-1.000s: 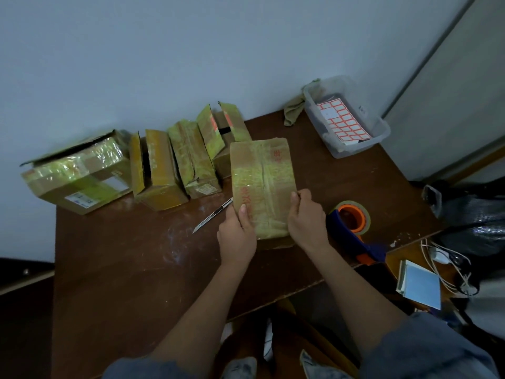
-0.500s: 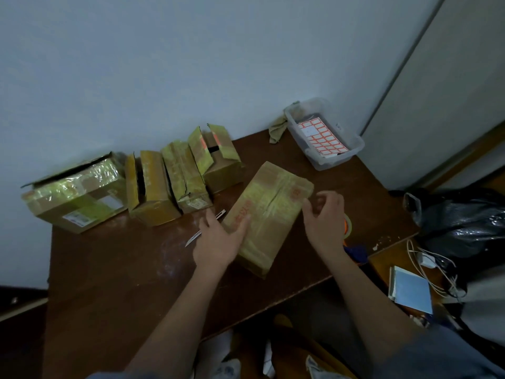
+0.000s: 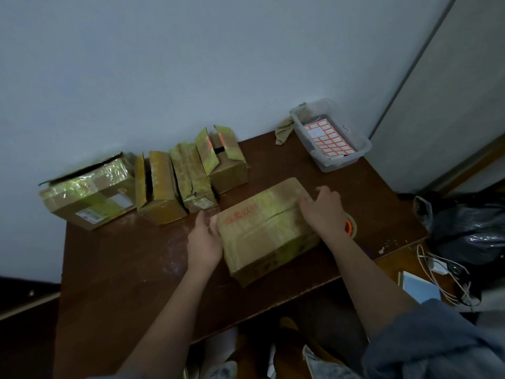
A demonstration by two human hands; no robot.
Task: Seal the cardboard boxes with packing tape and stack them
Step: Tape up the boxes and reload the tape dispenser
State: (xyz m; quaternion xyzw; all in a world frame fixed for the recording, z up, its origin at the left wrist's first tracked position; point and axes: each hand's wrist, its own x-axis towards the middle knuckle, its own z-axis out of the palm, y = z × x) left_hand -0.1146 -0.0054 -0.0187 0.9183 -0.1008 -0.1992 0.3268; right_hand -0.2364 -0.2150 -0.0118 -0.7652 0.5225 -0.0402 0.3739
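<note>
Steadying a taped cardboard box (image 3: pixel 266 228) between both hands on the brown table (image 3: pixel 117 269), as I watch from the head camera.

My left hand (image 3: pixel 205 242) presses flat against the box's left end, fingers straight; my right hand (image 3: pixel 325 209) rests on its far right corner, fingers relaxed and spread. The box lies slantwise near the table's front edge, wrapped in yellowish tape, red characters printed on top. Four more boxes (image 3: pixel 161 187) line the wall behind; a tape roll (image 3: pixel 351 224) peeks out beside my right wrist.
</note>
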